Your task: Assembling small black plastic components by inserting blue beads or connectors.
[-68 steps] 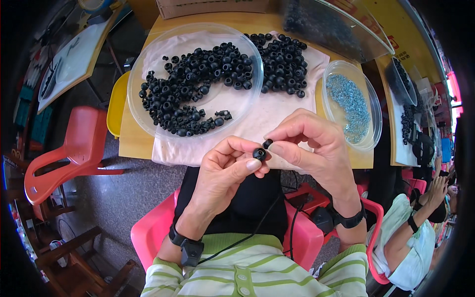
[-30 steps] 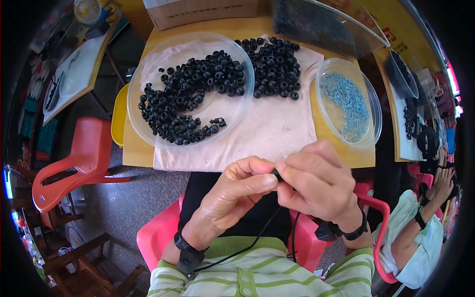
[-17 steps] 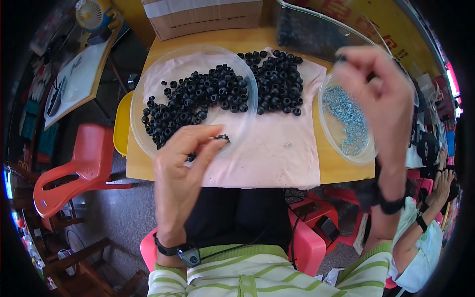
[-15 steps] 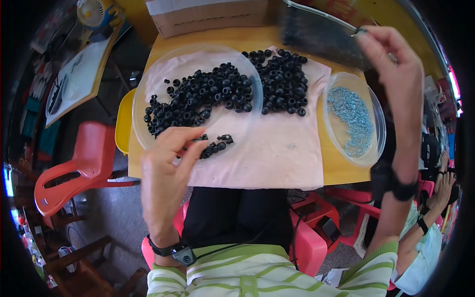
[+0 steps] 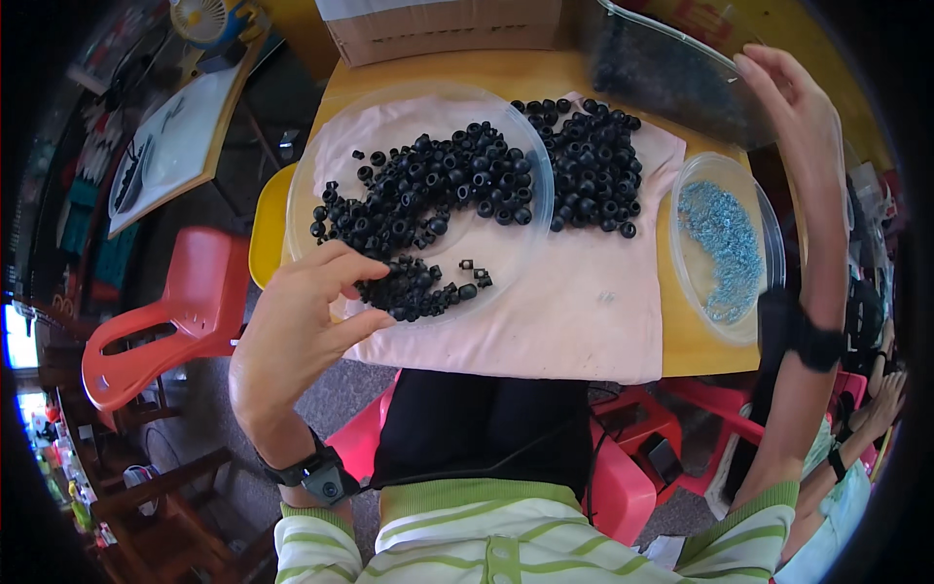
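My left hand hovers at the near rim of a large clear round dish, fingers spread, fingertips next to a small heap of black rubber rings in it. I cannot see anything held in it. My right hand is raised at the far right, fingers extended and empty-looking, beside a clear plastic tub of dark parts. More black rings lie loose on a pink cloth. A smaller clear dish holds small pale blue metal pieces.
The cloth covers a yellow table with a cardboard box at the back. A red plastic chair stands at the left and a red stool under my lap. Another person's arm is at the lower right.
Both hands were together at my chest, pinching a small black piece. They have parted: the right rose to the tub at the far right, the left went forward to the big dish.
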Demonstrator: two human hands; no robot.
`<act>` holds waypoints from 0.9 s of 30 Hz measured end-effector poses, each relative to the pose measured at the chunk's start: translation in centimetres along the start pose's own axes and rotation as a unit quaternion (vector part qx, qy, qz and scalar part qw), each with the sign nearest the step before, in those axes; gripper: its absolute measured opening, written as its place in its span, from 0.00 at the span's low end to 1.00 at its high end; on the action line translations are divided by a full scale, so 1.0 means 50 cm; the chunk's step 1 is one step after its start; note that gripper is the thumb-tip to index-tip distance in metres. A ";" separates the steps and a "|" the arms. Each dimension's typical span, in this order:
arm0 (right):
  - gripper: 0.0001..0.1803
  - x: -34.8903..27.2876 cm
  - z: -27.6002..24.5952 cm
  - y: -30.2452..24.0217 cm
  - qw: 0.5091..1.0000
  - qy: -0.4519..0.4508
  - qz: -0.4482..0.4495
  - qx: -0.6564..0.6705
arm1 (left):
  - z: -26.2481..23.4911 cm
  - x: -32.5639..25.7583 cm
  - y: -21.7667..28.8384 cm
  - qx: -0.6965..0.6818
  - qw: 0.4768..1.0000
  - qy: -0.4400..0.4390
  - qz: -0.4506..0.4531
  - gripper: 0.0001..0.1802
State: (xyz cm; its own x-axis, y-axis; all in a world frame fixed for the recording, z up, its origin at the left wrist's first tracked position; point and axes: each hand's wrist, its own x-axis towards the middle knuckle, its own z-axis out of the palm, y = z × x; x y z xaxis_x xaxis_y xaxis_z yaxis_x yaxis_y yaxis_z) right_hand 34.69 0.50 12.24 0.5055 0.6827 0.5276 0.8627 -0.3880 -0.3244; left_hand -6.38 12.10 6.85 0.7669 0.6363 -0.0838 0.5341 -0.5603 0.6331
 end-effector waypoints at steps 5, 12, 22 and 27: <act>0.15 -0.156 -0.027 -0.101 0.993 -0.058 0.009 0.099 | 0.022 0.017 0.000 -0.001 1.000 -0.009 0.000 0.21; 0.11 -0.286 -0.026 -0.121 0.970 -0.149 0.040 0.188 | 0.065 0.034 0.024 -0.082 0.997 -0.004 0.009 0.18; 0.08 -0.362 0.012 -0.122 0.948 -0.199 0.054 0.244 | 0.108 0.077 0.057 -0.035 0.993 0.103 0.052 0.09; 0.08 -0.387 0.047 -0.119 0.960 -0.172 0.008 0.223 | 0.133 0.093 0.052 0.015 0.993 0.092 0.070 0.09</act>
State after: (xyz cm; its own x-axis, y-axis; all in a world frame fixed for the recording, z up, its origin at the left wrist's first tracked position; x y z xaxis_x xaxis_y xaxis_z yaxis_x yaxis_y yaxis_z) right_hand 19.72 -8.92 2.11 0.4165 0.8726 0.2551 0.7234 -0.1482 -0.6743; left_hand 0.92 10.09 2.99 0.7579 0.6353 0.1480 0.4384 -0.6640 0.6057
